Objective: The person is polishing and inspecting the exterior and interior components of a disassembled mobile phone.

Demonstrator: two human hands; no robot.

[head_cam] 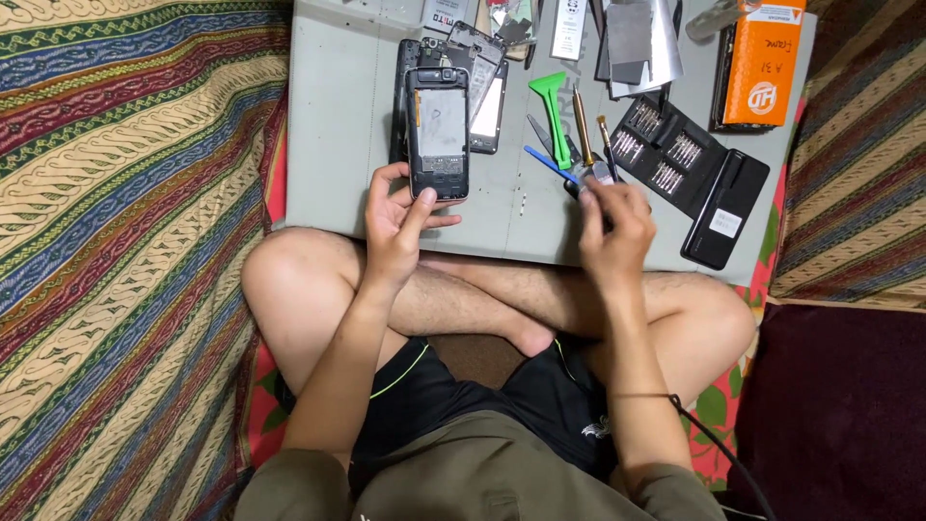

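Fingers of our left hand (394, 220) grip the lower end of an opened phone (438, 132), holding it over the grey mat (333, 125). Further right, our right hand (614, 224) closes around small tools (590, 172), beside the green pry tool (555, 104) and black bit case (690, 174).

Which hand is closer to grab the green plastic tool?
Probably the right hand. It rests by the tools, just below the green pry tool. The left hand is busy holding the opened phone.
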